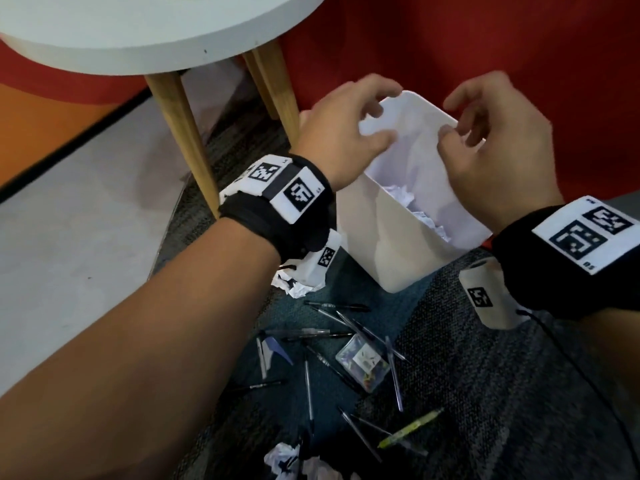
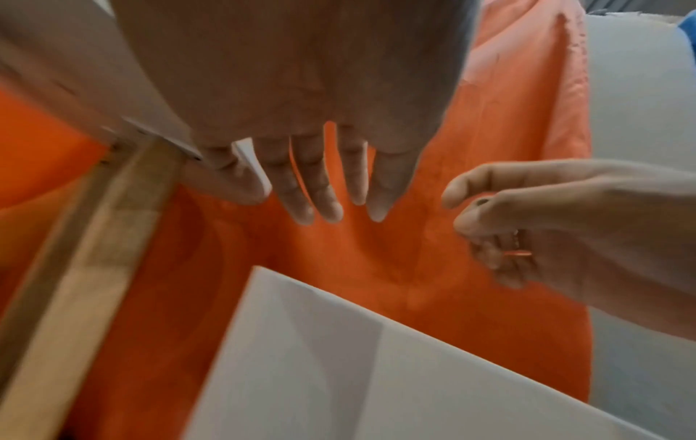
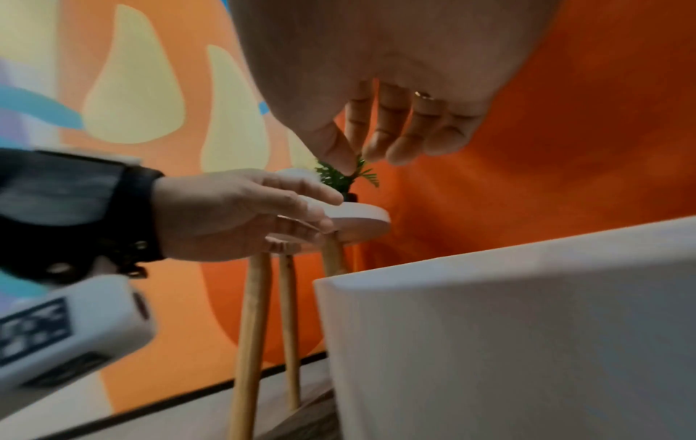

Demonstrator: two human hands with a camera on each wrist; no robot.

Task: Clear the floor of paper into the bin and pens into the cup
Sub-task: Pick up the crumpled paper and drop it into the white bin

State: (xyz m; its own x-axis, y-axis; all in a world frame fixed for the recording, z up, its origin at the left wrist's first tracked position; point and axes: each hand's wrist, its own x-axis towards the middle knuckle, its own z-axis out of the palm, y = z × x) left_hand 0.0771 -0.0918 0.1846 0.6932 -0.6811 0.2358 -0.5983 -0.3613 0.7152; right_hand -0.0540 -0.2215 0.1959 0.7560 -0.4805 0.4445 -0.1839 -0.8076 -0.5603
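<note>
A white bin [image 1: 381, 237] stands on the carpet with crumpled paper [image 1: 415, 209] inside it. My left hand [image 1: 381, 116] and right hand [image 1: 453, 119] hover just above its far rim, fingers relaxed and spread, with nothing in them. The left wrist view shows the left hand [image 2: 324, 193] with straight fingers over the bin [image 2: 376, 372]. The right hand [image 3: 376, 148] hangs loose and empty in its own view. Several pens [image 1: 332, 337] lie scattered on the carpet in front of the bin. One crumpled paper [image 1: 301, 282] lies under my left wrist, another [image 1: 287, 459] at the bottom edge. No cup is in view.
A round white table [image 1: 138, 29] on wooden legs [image 1: 187, 133] stands close to the left of the bin. A red wall [image 1: 485, 46] rises right behind it. A small clear plastic box [image 1: 363, 365] and a yellow-green highlighter [image 1: 412, 427] lie among the pens.
</note>
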